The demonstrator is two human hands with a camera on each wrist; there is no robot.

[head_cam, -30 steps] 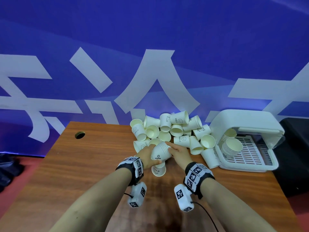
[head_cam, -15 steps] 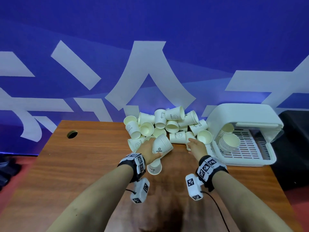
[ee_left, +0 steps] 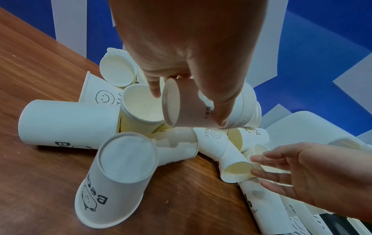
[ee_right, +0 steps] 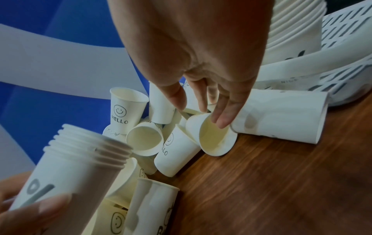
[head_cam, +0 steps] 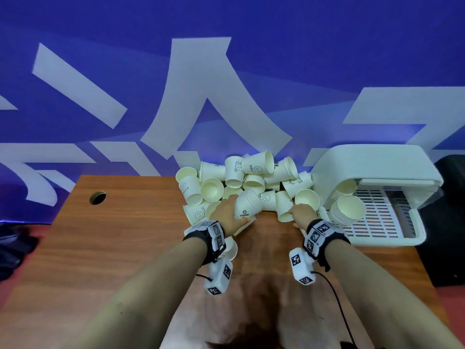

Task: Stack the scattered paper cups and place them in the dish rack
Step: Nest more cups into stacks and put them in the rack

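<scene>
A pile of white paper cups (head_cam: 241, 182) lies at the back of the wooden table (head_cam: 125, 248). My left hand (head_cam: 234, 210) grips a nested stack of cups (head_cam: 247, 206) tilted over the pile; the left wrist view shows thumb and fingers curled round this stack (ee_left: 201, 108). My right hand (head_cam: 300, 212) reaches with straight, spread fingers to a cup on its side (head_cam: 284, 210) beside the dish rack (head_cam: 392, 233). In the right wrist view its fingertips (ee_right: 220, 122) touch that cup's rim (ee_right: 213, 139). The rack holds stacked cups (head_cam: 348, 210).
A single cup (head_cam: 231, 249) lies under my left wrist. The table has a round cable hole (head_cam: 97, 197) at the back left. A dark object (head_cam: 450, 210) stands right of the rack. A blue banner wall rises behind the table.
My right hand has let go of the stack and moved right to the cup lying by the rack. My left hand keeps hold of the stack, which now points further toward the pile.
</scene>
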